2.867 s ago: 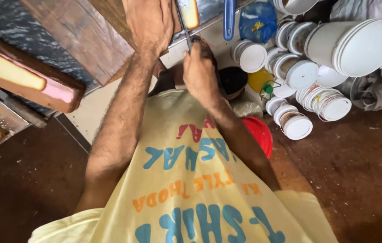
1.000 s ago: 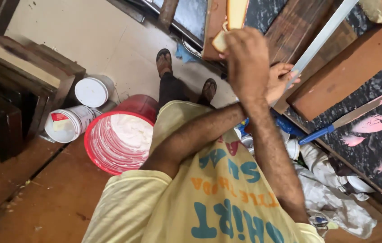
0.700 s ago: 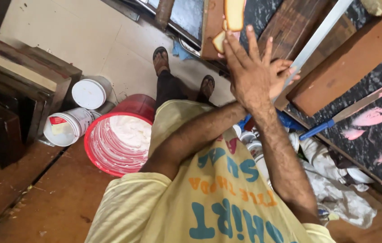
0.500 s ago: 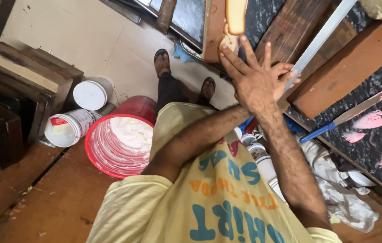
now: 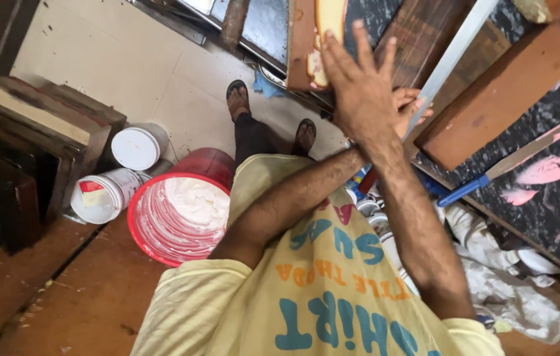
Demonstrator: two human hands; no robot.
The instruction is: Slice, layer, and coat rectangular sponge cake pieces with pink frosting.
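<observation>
My right hand is raised with its fingers spread, its palm against a brown wooden board smeared with cream putty. My forearms cross in front of my yellow printed shirt. Mostly hidden behind the right hand, my left hand curls its fingers around the lower end of a long pale metal blade, which slants up to the right. My sandalled feet stand on the pale floor below.
A red bucket of white putty stands by my legs, with two white tubs beside it. Dark wooden boards are stacked at left. A blue-handled scraper lies on a black slab with pink smears. Rags and small pots are at right.
My right hand, closed at the board's putty a second ago, has spread its fingers. Before that the view swung from the white pots to the red bucket side.
</observation>
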